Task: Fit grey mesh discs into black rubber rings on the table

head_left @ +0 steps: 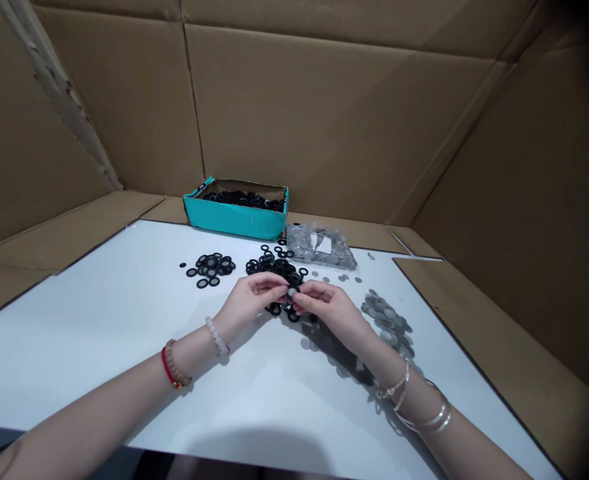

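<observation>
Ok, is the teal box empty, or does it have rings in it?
Not empty: black rings lie inside the teal box, partly filling it, with its bare inner wall showing above them.

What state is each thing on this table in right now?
Left hand: pinching a black ring with a grey disc at it.
Right hand: pinching the same ring.
Teal box: open, holding black rings.
Clear plastic bag: full of grey discs.
Loose black rings: lying in heaps.
Loose grey discs: spread in an overlapping patch.
</observation>
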{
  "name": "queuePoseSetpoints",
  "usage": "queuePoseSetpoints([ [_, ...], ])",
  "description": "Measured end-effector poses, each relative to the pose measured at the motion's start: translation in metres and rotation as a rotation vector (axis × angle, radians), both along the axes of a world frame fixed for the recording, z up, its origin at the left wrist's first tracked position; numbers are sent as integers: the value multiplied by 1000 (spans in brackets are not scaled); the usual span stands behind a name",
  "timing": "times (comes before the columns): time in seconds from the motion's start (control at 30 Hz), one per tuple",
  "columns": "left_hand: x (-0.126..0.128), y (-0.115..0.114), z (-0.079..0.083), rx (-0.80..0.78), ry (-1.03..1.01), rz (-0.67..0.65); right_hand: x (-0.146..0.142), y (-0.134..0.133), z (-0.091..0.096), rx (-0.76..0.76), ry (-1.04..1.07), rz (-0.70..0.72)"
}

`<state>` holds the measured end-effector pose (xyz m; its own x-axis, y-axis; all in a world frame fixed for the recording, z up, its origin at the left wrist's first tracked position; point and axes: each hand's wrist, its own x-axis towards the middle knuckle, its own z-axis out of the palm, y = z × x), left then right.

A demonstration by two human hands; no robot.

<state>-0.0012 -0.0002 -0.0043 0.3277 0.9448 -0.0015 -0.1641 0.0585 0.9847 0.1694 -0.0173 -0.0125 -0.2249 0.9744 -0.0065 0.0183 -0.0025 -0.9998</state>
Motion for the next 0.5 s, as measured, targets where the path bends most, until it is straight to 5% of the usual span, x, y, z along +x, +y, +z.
queuePoseSetpoints([
  [0.5, -2, -2, 3, 31, 92, -50, -6, -5, 2, 45, -92, -84],
])
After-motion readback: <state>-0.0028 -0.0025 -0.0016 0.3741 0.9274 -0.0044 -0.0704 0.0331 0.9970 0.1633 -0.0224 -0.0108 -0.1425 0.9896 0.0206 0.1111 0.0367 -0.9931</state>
